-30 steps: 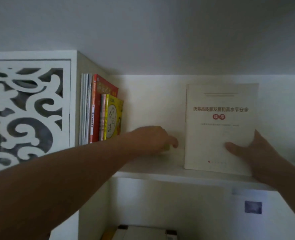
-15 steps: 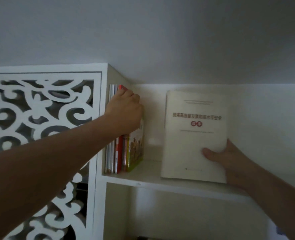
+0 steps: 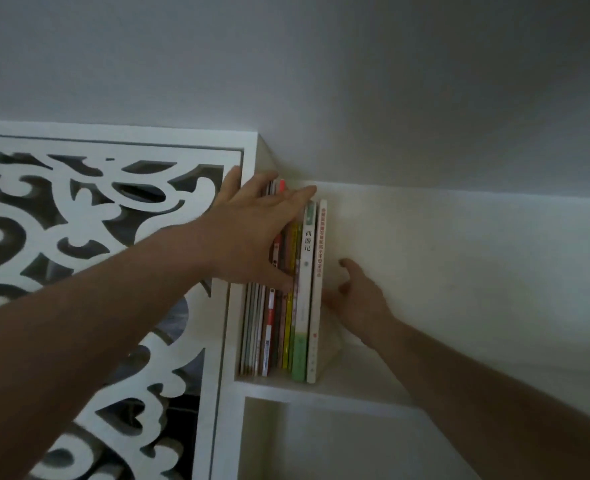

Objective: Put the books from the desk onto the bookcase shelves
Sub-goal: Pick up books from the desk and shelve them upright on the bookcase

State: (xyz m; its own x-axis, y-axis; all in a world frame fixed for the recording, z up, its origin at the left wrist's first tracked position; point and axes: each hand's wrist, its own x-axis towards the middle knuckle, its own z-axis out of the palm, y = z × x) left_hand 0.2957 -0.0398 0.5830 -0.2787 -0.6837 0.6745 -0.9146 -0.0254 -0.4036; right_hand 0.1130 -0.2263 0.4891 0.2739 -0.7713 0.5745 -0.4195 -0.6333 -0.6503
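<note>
1. Books [image 3: 283, 306] stand upright in a row at the left end of the upper shelf [image 3: 356, 382], packed against the bookcase side panel [image 3: 229, 323] next to the white fretwork screen [image 3: 96, 220].
2. Change: the cream book [image 3: 316, 289], which half a second ago faced the camera cover-on in the right hand, now stands spine-out as the last book on the right of the row, touching the white-and-green spine [image 3: 304, 289] beside it.
3. Left hand [image 3: 252, 233]: fingers straight and spread, palm laid flat across the upper spines, fingertips reaching over the book tops. It presses rather than grips. Earlier it was curled over the tops of the row, which then showed fewer books.
4. Right hand [image 3: 359, 299]: just right of the cream book, fingers loosely curled and holding nothing. Whether its fingertips touch the cover I cannot tell; the book edge hides them.
5. View is also closer and more from the right than a second ago.
6. Judgement: this book counts as shelved; the left hand appears to be squaring the row. The lower compartment [image 3: 321, 441] shows no books in the part visible. The surface with any remaining books is out of view, so progress overall cannot be read.
</note>
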